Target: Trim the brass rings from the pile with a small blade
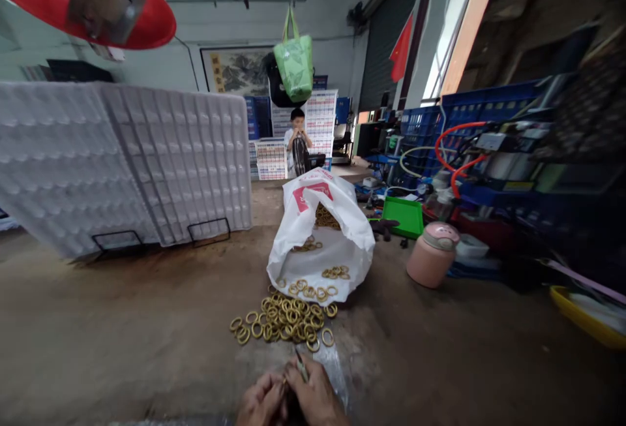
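At the bottom edge, my two hands are close together, fingers pinched. My left hand (264,401) grips a small brass-coloured ring (285,381), of which only a bit shows between the fingers. In my right hand (317,395) is a slim knife-like tool (302,368) with a pale handle, its dark pointed tip directed away from me. Just beyond lies a loose pile of brass-coloured rings (291,318). Behind it, a white plastic sack (337,243) with red print lies with its mouth towards me, more rings inside.
White moulded trays (186,158) stand upright on black wire stands at left. To the right are a pink jar (431,256), a green tray (402,216) and a machine with orange hoses (508,158). A red lamp (156,15) hangs upper left. A person (297,145) sits farther back.
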